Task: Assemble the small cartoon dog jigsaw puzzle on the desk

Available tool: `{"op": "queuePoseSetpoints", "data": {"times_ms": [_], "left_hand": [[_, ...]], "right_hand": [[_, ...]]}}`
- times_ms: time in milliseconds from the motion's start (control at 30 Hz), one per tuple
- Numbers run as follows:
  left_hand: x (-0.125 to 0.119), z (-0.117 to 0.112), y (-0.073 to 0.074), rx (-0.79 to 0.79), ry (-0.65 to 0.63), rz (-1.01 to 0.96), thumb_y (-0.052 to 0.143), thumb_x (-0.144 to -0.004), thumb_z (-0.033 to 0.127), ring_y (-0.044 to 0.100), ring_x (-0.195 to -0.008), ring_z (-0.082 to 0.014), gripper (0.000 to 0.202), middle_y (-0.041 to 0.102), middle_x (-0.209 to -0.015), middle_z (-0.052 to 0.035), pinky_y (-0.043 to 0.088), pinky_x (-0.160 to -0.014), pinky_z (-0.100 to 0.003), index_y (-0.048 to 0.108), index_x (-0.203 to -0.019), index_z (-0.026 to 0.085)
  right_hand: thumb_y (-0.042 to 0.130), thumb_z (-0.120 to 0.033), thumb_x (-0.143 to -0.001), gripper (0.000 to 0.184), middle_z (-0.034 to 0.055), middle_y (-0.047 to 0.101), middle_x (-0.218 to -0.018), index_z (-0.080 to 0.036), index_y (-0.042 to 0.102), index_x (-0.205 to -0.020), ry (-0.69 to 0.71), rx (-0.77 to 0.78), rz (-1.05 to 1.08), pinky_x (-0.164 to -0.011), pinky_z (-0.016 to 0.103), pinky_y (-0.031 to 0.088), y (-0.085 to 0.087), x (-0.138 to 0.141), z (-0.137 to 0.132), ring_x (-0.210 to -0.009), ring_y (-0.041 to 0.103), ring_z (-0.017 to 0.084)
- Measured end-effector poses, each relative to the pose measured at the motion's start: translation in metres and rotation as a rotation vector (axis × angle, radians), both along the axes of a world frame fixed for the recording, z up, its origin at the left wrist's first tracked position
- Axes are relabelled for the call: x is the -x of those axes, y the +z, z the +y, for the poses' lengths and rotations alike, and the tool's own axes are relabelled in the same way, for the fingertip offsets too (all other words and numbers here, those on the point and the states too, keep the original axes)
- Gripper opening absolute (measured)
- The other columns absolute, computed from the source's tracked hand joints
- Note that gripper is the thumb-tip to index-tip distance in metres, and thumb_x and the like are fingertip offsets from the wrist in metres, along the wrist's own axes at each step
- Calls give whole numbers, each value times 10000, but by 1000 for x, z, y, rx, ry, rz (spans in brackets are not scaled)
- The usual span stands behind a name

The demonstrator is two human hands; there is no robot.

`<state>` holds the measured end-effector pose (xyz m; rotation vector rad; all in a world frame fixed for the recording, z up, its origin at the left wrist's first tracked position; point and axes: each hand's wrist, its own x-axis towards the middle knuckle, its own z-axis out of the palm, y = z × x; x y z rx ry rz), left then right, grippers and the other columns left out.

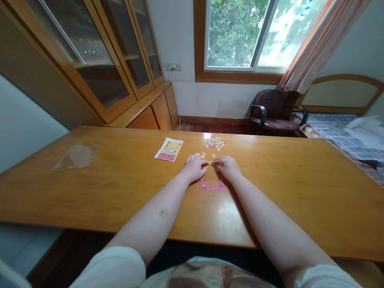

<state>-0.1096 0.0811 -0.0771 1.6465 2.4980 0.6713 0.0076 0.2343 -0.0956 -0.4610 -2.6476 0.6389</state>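
Both my hands rest on a long wooden table (120, 180), fingertips meeting at the middle. My left hand (195, 167) and my right hand (228, 166) are each closed in a pinch on small yellow jigsaw pieces (211, 163) held between them. Just in front of my wrists lies a partly built pink strip of puzzle (212, 185). A few loose yellow pieces (200, 154) lie just beyond my left hand, and a larger pile of pieces (215, 143) sits farther back. A printed reference card (169, 149) lies to the left of the pile.
A clear plastic bag (77, 156) lies on the table's far left. A wooden cabinet with glass doors (99, 68) stands at the left wall. A dark office chair (271, 111) stands under the window, and a bed (345, 132) is at the right.
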Motion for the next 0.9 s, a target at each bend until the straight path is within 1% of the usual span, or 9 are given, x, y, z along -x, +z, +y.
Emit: {"op": "queuePoseSetpoints", "data": {"times_ms": [133, 300, 567, 767, 900], "left_hand": [[0, 0, -1, 7, -13, 9, 564, -838, 324, 534, -1087, -238, 248, 693, -1098, -26, 338, -1038, -435, 721, -1023, 270], [2, 1, -1, 26, -17, 34, 545, -849, 339, 538, -1072, -228, 260, 696, -1090, -24, 356, -1012, -415, 721, -1025, 262], [2, 2, -1, 30, -1, 52, 524, -828, 264, 536, -1064, -228, 284, 699, -1076, -24, 362, -1008, -409, 729, -1024, 267], [1, 1, 2, 44, 9, 44, 523, -821, 259, 534, -1072, -238, 292, 699, -1074, -32, 358, -1014, -419, 731, -1025, 261], [2, 1, 1, 36, 7, 44, 520, -821, 263, 535, -1064, -240, 292, 700, -1067, -31, 361, -1007, -423, 734, -1021, 265]], "right_hand": [[644, -238, -835, 133, 1, 747, -964, -260, 774, -853, 13, -60, 2, -854, 274, 452, -2, 2, 0, -873, 652, 167], [630, -216, -835, 154, 4, 750, -945, -265, 775, -850, 25, -93, 17, -838, 284, 455, -4, 4, -2, -854, 654, 172], [584, -212, -865, 195, 6, 748, -968, -259, 771, -890, 29, -129, -45, -824, 284, 439, -3, 4, -6, -833, 639, 174], [560, -247, -885, 207, 26, 745, -970, -253, 766, -895, 11, -162, -108, -821, 294, 415, 2, 3, -8, -854, 613, 188], [533, -207, -879, 229, 31, 740, -974, -244, 757, -902, 13, -170, -118, -828, 302, 403, 5, 1, -11, -879, 604, 197]]}}
